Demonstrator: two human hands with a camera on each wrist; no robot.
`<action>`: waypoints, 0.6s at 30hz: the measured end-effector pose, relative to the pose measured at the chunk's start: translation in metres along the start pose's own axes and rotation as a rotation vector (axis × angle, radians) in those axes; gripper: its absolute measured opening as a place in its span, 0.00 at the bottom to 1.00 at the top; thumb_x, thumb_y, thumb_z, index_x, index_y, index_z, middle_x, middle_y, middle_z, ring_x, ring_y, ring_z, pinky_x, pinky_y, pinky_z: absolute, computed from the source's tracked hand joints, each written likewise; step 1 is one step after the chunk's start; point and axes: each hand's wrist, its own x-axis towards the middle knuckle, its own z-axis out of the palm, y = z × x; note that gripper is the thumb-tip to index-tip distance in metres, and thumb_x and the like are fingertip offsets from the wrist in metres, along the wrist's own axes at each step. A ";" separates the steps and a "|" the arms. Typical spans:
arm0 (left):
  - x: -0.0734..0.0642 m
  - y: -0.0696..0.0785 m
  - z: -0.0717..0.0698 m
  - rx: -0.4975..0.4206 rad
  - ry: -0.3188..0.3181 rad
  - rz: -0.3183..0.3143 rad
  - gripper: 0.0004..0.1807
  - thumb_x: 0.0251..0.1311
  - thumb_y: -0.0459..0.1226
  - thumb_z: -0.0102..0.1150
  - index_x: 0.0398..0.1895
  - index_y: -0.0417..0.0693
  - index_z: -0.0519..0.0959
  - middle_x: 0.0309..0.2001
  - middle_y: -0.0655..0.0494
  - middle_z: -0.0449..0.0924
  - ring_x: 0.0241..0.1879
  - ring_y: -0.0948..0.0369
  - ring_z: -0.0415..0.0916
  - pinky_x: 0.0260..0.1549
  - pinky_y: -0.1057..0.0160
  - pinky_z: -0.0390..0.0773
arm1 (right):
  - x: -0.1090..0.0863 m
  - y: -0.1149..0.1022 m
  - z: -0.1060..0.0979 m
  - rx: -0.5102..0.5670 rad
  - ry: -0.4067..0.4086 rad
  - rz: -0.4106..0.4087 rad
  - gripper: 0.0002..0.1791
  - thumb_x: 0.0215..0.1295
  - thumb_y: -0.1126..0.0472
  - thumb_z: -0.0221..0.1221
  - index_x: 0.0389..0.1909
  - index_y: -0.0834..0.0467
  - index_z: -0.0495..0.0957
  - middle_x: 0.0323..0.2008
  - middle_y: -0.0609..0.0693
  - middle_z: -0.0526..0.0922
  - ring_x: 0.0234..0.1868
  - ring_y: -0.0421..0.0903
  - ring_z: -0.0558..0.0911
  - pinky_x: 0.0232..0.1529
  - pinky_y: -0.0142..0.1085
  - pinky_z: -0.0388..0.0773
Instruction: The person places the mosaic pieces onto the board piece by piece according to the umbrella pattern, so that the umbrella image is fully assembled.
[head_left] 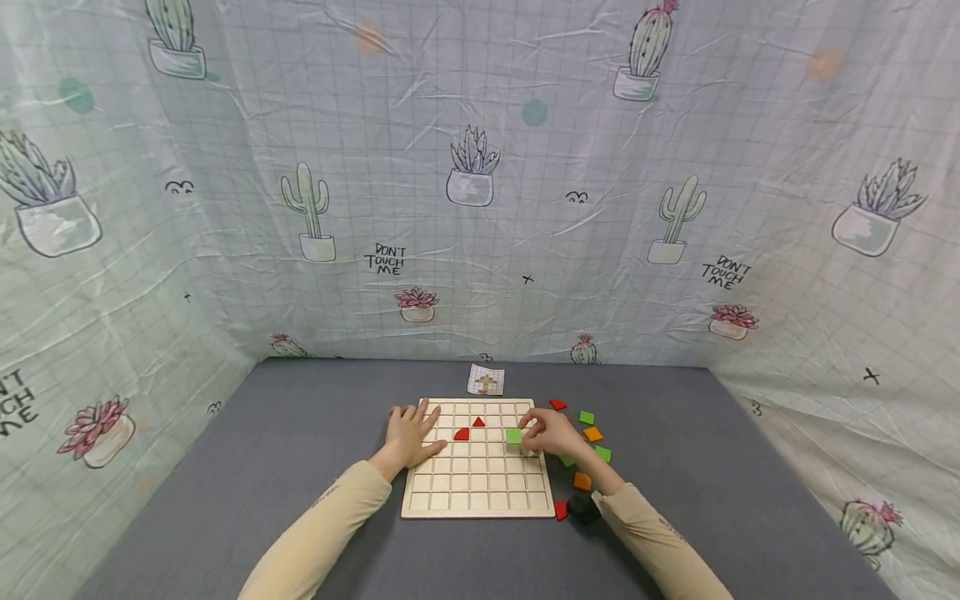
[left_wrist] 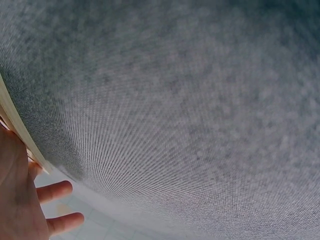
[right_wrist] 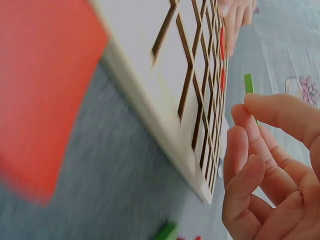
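A pale wooden grid board point(head_left: 480, 482) lies on the grey table. My left hand point(head_left: 408, 435) rests on its left edge with the fingers spread; in the left wrist view only part of that hand point(left_wrist: 20, 195) shows. Over the right part of the board, my right hand point(head_left: 557, 432) pinches a green square tile point(head_left: 513, 436) between thumb and finger. Seen edge-on in the right wrist view, the green tile point(right_wrist: 249, 84) stands above the board's surface. A red quarter-round tile point(head_left: 461, 434) and a red triangle tile point(head_left: 478, 422) sit on the grid between the hands.
Behind the board lies a small printed card point(head_left: 486, 380) with a coloured pattern. Loose tiles are scattered to the right, among them an orange one point(head_left: 593, 434), a green one point(head_left: 587, 417) and a red one point(head_left: 561, 509). A black object point(head_left: 582, 508) stands near the right forearm.
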 end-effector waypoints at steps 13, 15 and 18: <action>0.000 0.001 -0.001 0.007 -0.007 -0.007 0.38 0.55 0.68 0.28 0.67 0.63 0.55 0.67 0.57 0.57 0.53 0.56 0.64 0.42 0.51 0.63 | 0.027 -0.018 0.027 -0.004 0.011 0.051 0.13 0.45 0.67 0.64 0.35 0.62 0.77 0.22 0.54 0.83 0.18 0.49 0.79 0.18 0.34 0.70; 0.001 0.001 -0.001 0.004 -0.010 -0.005 0.38 0.56 0.67 0.28 0.67 0.62 0.55 0.67 0.57 0.57 0.54 0.56 0.64 0.42 0.51 0.64 | 0.031 -0.019 0.030 0.001 0.015 0.056 0.13 0.44 0.68 0.64 0.34 0.63 0.77 0.22 0.54 0.82 0.18 0.49 0.80 0.19 0.35 0.72; 0.001 0.001 -0.001 0.004 -0.013 -0.005 0.38 0.56 0.67 0.28 0.67 0.62 0.55 0.67 0.57 0.57 0.54 0.56 0.64 0.43 0.51 0.64 | 0.034 -0.022 0.034 0.011 0.029 0.072 0.13 0.43 0.69 0.64 0.34 0.64 0.77 0.22 0.54 0.82 0.18 0.50 0.80 0.20 0.36 0.74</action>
